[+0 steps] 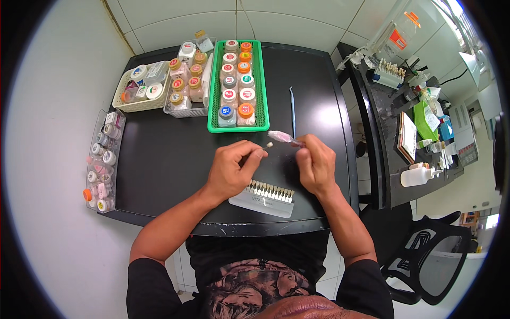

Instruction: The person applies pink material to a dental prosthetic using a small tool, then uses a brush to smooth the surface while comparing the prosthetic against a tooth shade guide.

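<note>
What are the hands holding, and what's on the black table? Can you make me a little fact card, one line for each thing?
Left hand: pinching a small tooth-shaped piece
Right hand: gripping a toothbrush, its head pointing left
Brush and tooth: close together, with a small gap showing
Between the forearms: a tooth shade guide with a row of tooth-shaped tabs
Beyond the right hand: a slim blue hand tool
Green basket: two columns of lidded jars
Table: black
</note>
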Demonstrator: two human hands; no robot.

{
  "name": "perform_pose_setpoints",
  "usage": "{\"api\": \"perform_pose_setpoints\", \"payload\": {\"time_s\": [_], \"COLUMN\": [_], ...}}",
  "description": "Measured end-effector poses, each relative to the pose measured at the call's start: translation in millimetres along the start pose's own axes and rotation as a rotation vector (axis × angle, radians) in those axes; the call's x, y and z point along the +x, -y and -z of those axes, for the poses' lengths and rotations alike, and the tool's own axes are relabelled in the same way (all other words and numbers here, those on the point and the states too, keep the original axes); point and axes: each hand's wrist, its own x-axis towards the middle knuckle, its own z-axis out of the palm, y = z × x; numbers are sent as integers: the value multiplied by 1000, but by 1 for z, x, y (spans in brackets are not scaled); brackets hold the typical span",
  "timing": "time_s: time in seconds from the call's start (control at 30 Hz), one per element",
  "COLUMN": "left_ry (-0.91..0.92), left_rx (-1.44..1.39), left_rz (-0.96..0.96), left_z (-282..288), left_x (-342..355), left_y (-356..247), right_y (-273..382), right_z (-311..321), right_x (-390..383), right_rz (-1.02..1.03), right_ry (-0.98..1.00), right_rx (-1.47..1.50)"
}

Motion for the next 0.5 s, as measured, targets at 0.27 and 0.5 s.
{"api": "perform_pose_setpoints", "payload": {"time_s": [0.27,0.5], "left_ry": [-34,14], "left_rx": [-67,-45], "left_rz": [160,175], "left_z": [6,5], "left_x": [2,1], "left_y": [9,9], "right_y": [-10,-11], "right_z": [-8,-5], "right_x": [-8,-5], "right_rz": [-47,-75], "right_ry": [69,59], "right_rx": [-210,-294]}}
